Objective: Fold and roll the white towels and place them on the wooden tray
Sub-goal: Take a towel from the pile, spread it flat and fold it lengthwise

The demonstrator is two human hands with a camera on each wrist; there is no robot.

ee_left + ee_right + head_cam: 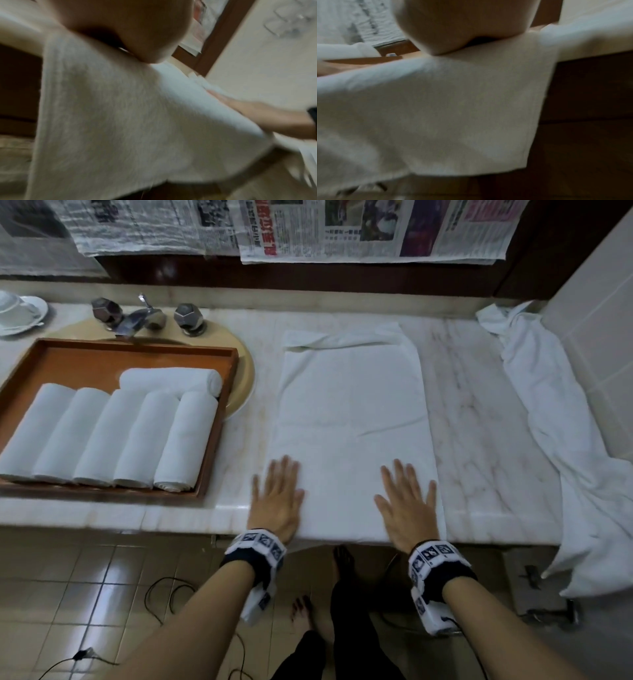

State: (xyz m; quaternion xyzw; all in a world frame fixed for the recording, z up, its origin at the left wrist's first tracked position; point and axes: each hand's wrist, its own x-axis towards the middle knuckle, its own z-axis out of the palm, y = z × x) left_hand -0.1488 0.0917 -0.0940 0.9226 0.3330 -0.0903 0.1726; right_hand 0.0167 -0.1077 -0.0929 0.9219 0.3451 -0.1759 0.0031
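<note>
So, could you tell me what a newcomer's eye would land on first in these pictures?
Probably the two flat hands, left hand and right hand, pressing the near end of a white towel spread on the marble counter. Next, the wooden tray to the left, holding six rolled towels.

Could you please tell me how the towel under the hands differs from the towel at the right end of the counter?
The flat towel lies smoothed and folded into a neat rectangle; the crumpled towel is bunched. The flat towel overhangs the counter's front edge slightly; the crumpled towel drapes far down. Both are white.
</note>
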